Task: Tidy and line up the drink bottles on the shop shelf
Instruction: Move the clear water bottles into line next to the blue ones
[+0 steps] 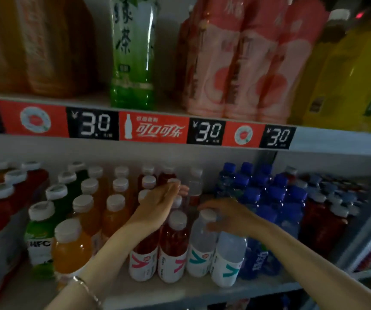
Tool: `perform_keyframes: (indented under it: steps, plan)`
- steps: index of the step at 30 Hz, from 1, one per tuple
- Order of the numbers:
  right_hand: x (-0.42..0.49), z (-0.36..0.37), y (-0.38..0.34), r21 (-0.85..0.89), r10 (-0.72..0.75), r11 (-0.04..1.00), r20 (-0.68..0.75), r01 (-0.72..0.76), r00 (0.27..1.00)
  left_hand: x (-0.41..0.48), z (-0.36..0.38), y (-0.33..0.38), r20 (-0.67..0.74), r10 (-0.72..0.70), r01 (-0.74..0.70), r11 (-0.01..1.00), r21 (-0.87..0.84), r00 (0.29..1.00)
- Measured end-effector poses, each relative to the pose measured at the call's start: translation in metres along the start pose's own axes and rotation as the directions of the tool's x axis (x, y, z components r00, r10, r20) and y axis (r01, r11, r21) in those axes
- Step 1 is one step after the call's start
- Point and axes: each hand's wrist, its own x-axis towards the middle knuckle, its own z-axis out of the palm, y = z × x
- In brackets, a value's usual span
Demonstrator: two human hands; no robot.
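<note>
1. The step, we think, is aligning the middle rows on the lower shelf (pixel 180 291). The right hand (pixel 227 217) curls round the cap of a clear bottle (pixel 200 242). The left hand (pixel 160 204) reaches among the red bottles (pixel 173 245), and we cannot tell its grip.
2. Next, we would draw the held bottle level with its front neighbour.
3. In front we count two red and two clear.

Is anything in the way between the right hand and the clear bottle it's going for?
Nothing visible does. The right hand curls over the white cap of the clear bottle. The left hand is off to its side, above the red bottles.
</note>
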Motion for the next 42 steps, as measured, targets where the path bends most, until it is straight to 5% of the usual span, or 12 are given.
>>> perform_keyframes:
  steps: [4, 8, 14, 18, 22, 27, 31, 34, 42]
  plan:
    - [0.008, -0.005, 0.01, 0.015, -0.009, 1.0, 0.022, 0.008, 1.0, 0.006, -0.002, 0.018, -0.008, -0.073, 0.073, 0.997, 0.016, 0.997]
    - [-0.001, -0.027, 0.009, 0.226, 0.075, 0.973, -0.141, -0.042, 0.987, 0.0, 0.007, 0.029, -0.013, -0.152, 0.152, 0.988, 0.027, 0.988]
    - [-0.043, -0.061, 0.003, 0.476, 0.077, 0.863, -0.459, 0.172, 0.885, -0.026, 0.035, 0.045, 0.161, -0.091, 0.1, 0.994, -0.047, 0.983]
    - [-0.064, -0.062, -0.005, 0.583, 0.116, 0.776, -0.507, 0.241, 0.854, -0.049, 0.05, 0.054, 0.208, -0.104, 0.095, 0.994, 0.054, 0.973]
    - [-0.079, -0.062, -0.019, 0.661, 0.142, 0.705, -0.487, 0.257, 0.862, -0.075, 0.061, 0.063, 0.151, -0.18, 0.193, 0.978, -0.077, 0.972]
    - [-0.1, -0.067, -0.04, 0.59, 0.087, 0.778, -0.442, 0.216, 0.893, -0.106, 0.075, 0.077, 0.198, -0.231, 0.289, 0.889, -0.354, 0.953]
    - [-0.116, -0.058, -0.046, 0.771, 0.068, 0.632, -0.161, 0.083, 0.985, -0.12, 0.081, 0.08, 0.182, -0.233, 0.293, 0.831, -0.472, 0.955]
    - [-0.123, -0.051, -0.052, 0.787, 0.003, 0.616, -0.02, 0.014, 1.0, -0.125, 0.079, 0.083, 0.16, -0.225, 0.275, 0.839, -0.47, 0.961]
    - [-0.111, -0.044, -0.047, 0.747, 0.049, 0.661, 0.043, -0.064, 0.998, -0.117, 0.082, 0.06, 0.024, -0.263, 0.258, 0.919, -0.297, 0.964]
